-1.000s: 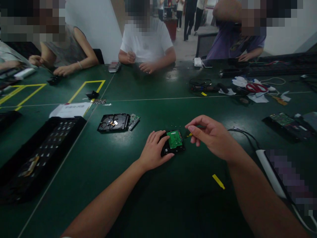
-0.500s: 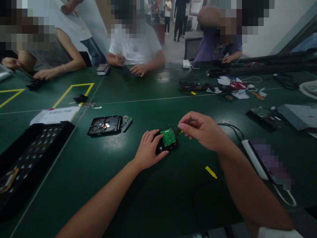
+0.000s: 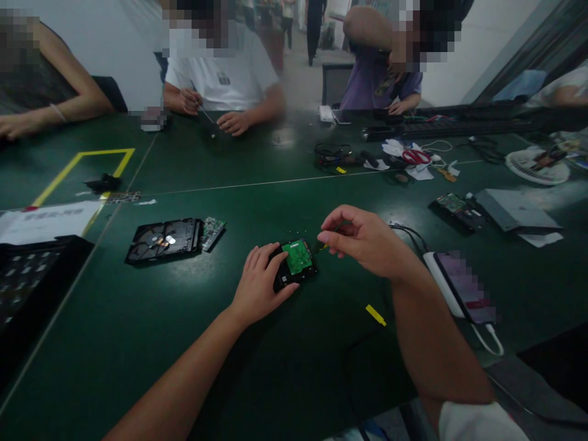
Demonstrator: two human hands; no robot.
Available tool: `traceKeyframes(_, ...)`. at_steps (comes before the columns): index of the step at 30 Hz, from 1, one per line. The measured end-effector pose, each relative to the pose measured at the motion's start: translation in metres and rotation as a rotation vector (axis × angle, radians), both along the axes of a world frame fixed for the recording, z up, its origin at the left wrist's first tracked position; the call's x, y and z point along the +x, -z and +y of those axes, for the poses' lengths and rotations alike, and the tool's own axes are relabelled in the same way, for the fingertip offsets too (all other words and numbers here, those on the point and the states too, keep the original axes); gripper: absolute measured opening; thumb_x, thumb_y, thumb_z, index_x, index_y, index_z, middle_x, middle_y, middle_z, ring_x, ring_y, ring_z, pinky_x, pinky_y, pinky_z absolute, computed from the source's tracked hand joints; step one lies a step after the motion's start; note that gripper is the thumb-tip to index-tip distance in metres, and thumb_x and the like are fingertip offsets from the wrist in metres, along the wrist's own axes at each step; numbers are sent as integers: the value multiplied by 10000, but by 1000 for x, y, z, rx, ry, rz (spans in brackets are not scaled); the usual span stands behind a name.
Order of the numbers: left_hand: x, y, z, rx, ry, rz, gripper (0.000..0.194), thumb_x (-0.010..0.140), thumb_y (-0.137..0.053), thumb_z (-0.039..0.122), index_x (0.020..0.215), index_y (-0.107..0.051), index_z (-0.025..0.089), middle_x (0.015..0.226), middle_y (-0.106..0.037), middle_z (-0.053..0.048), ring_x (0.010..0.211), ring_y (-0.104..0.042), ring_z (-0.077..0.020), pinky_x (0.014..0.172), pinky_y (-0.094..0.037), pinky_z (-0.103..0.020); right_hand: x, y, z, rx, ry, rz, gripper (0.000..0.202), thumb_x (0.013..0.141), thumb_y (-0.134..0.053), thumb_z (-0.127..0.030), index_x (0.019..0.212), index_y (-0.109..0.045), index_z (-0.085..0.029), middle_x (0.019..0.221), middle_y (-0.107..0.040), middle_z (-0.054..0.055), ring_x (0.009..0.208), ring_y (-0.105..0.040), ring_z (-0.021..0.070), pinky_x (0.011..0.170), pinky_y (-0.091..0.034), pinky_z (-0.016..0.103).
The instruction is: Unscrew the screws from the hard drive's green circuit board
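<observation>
A hard drive (image 3: 281, 283) with a green circuit board (image 3: 299, 257) facing up lies on the green table. My left hand (image 3: 261, 278) grips its left side, the thumb along the near edge and the fingers over the far left corner. Just right of the drive, my right hand (image 3: 356, 239) has thumb and forefinger pinched on a thin dark tool with a yellow part (image 3: 324, 247). Its tip points toward the drive's right edge; whether it touches is too small to tell. Several tiny bits lie beyond the drive.
Another hard drive (image 3: 163, 241) with a loose circuit board (image 3: 213, 233) lies left; a black tray (image 3: 59, 257) stands further left. On the right are a phone (image 3: 463, 288), another drive (image 3: 457, 211) and a grey box (image 3: 517, 208). A yellow strip (image 3: 375, 315) lies nearer. Co-workers sit opposite.
The head view has turned right, so everything on the table shifts left in the picture. Both hands keep nearly the same position relative to the hard drive.
</observation>
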State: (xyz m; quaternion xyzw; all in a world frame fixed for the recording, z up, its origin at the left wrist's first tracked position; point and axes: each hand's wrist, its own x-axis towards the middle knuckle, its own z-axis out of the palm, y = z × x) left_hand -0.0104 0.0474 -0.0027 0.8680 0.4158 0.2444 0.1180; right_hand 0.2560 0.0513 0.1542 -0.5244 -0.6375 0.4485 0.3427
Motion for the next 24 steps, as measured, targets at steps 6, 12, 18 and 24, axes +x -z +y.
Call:
traceKeyframes(6,0,1,0,12,-1,19,684,920,-736,536,1494,-509,242,1577,-486,-169,1457,-462,-404,1252,-324,-674,-3,-1,-2,17,-28,-27,242,895,-820,-387,980,-679,-209,843,-757,15,701,-726,146,625,-587,263)
traceKeyframes(12,0,3,-1,33,-12,33,695,909,-746,535,1492,-508,239,1586,-479,-166,1470,-454,-398,1260,-324,-653,-6,-6,-4,39,-68,-64,175,938,-762,-362,990,-691,-211,812,-755,16,687,-737,155,573,-576,253)
traceKeyframes(18,0,0,0,33,-4,28,688,911,-741,538,1488,-512,240,1577,-487,-165,1460,-463,-397,1257,-328,-652,-4,-3,-4,26,-75,-48,168,952,-740,-357,1021,-689,-212,805,-751,12,700,-735,156,612,-592,266)
traceKeyframes(24,0,-1,-1,30,-10,41,670,933,-714,557,1482,-515,226,1587,-475,-167,1473,-449,-390,1267,-322,-638,0,-2,-3,34,-89,-44,176,947,-742,-361,1032,-706,-211,797,-749,9,702,-721,150,651,-576,275)
